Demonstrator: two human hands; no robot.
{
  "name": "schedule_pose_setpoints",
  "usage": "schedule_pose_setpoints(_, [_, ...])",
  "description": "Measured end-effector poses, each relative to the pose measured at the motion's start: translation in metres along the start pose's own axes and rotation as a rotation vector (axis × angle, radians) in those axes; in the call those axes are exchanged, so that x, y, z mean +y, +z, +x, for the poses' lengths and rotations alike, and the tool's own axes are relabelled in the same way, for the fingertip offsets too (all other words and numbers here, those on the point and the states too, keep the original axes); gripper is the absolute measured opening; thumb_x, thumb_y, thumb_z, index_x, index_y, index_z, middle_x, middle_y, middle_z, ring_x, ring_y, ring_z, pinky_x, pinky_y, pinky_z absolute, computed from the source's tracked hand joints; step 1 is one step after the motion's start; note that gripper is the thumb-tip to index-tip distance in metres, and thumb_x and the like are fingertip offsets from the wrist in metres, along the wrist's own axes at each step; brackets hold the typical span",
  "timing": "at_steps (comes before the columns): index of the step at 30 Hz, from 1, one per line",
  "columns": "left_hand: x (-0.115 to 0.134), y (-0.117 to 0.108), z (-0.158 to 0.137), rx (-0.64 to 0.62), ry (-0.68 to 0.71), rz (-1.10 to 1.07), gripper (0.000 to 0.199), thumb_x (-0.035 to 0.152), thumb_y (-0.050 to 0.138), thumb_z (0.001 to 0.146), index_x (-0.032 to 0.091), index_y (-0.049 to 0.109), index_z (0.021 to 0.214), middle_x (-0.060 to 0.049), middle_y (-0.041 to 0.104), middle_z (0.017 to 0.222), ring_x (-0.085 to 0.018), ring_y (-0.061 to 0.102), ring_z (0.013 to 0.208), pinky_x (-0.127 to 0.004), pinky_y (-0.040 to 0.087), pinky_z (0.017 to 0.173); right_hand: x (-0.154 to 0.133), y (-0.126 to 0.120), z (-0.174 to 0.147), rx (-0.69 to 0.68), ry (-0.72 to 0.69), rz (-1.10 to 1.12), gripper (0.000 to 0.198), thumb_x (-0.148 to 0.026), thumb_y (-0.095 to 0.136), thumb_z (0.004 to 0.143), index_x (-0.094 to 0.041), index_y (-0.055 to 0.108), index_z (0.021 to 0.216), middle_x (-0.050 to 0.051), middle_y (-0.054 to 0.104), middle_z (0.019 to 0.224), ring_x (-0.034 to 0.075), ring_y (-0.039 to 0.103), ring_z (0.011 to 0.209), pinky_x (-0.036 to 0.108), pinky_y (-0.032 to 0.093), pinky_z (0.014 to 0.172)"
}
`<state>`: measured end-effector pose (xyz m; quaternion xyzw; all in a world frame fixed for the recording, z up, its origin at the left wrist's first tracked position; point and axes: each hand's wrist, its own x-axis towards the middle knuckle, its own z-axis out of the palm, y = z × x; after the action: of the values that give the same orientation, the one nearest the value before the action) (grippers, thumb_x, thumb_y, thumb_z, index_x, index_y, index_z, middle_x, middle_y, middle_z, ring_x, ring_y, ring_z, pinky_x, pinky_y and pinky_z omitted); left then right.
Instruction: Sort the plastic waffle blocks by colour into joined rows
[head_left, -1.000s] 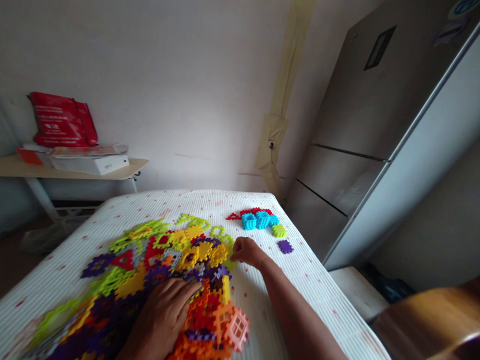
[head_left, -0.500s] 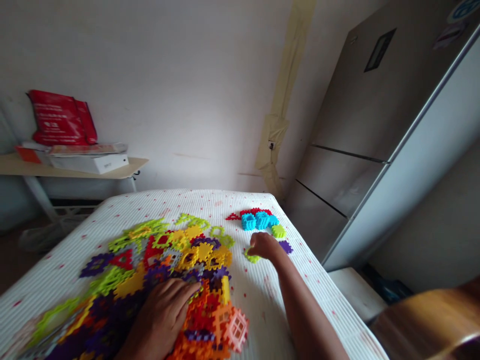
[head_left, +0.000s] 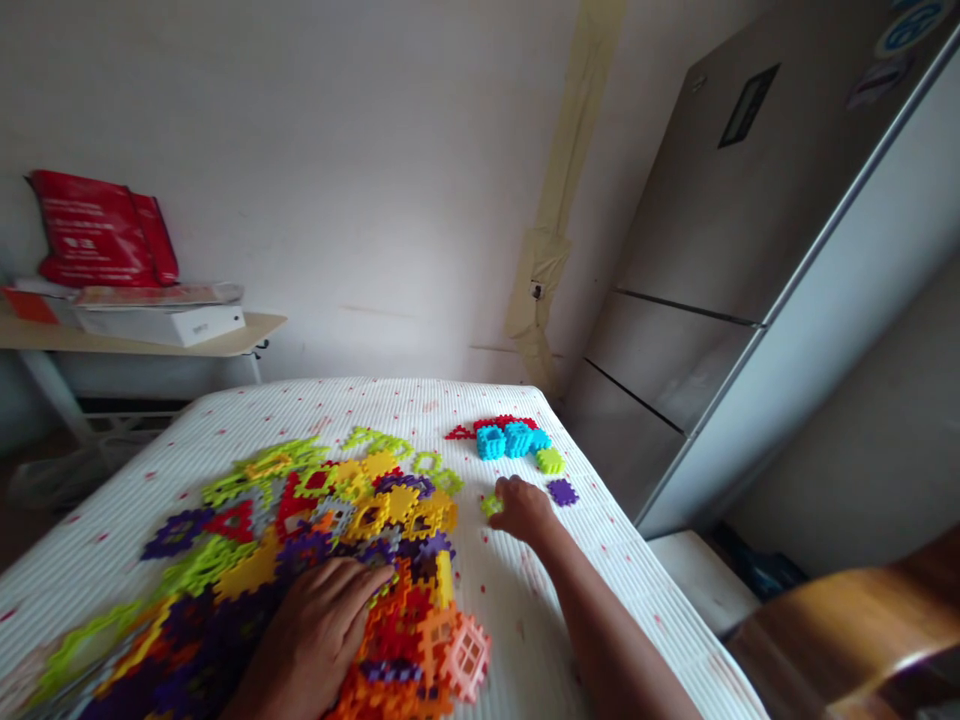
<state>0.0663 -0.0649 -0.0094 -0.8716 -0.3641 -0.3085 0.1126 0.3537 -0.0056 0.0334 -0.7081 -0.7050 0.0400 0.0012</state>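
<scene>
We start at the fingers of the right hand point(head_left: 523, 507), bent inward with the thumb and forefinger meeting at a lime-green piece point(head_left: 491, 505). We judge them to be gripping it, though they cover part of the contact. The piece sticks out to the left of those fingers, on the side facing the heap point(head_left: 405, 500) of toothed plastic pieces. Too much of it is hidden for us to make out a long axis, or to tell whether it touches the white, red-flecked surface point(head_left: 517, 600) below.

The right hand is plainly the nearer one to the lime-green piece. The left hand point(head_left: 322, 610) lies palm down across the heap, its fingers side by side, and we cannot tell whether they hold anything underneath.

Going outward from the right hand, we find a purple square point(head_left: 562, 492) just past the knuckles, to the right. Farther away is a lime-green block point(head_left: 550, 460), then turquoise blocks point(head_left: 517, 440) near it, with red pieces point(head_left: 506, 423) behind them. That group is on the far side of the right hand; on the near side, a salmon window piece point(head_left: 466, 655) edges the heap.
</scene>
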Motion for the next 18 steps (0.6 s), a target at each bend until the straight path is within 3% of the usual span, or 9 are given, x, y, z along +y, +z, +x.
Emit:
schedule_pose_setpoints(4, [-0.001,0.002,-0.001,-0.004,-0.004,-0.003,0.034,0.014,0.048,0.078,0.026,0.059,0.108,0.0,0.069,0.092,-0.016,0.062,0.083,-0.028,0.048,0.075,0.011,0.002,0.003,0.076,0.101,0.023,0.035,-0.033,0.062,0.071,-0.018,0.061,0.103,0.009,0.063,0.1,0.021,0.062,0.086,0.026,0.042,0.064])
schedule_pose_setpoints(9, [-0.001,0.001,-0.003,0.009,-0.008,-0.007,0.035,0.013,0.049,0.078,0.026,0.059,0.109,0.0,0.069,0.093,-0.016,0.062,0.084,-0.029,0.047,0.078,0.038,0.003,0.014,0.312,0.339,0.049,0.033,-0.033,0.052,0.079,-0.017,0.059,0.108,0.011,0.06,0.105,0.023,0.059,0.095,0.028,0.042,0.068])
schedule_pose_setpoints(18, [-0.001,0.004,-0.002,0.024,0.013,0.014,0.032,0.015,0.048,0.079,0.025,0.059,0.108,0.0,0.069,0.091,-0.016,0.062,0.084,-0.028,0.047,0.077,0.04,0.017,0.029,0.306,0.347,0.062,0.031,-0.034,0.051,0.08,-0.016,0.062,0.103,0.012,0.06,0.104,0.024,0.059,0.094,0.03,0.043,0.071])
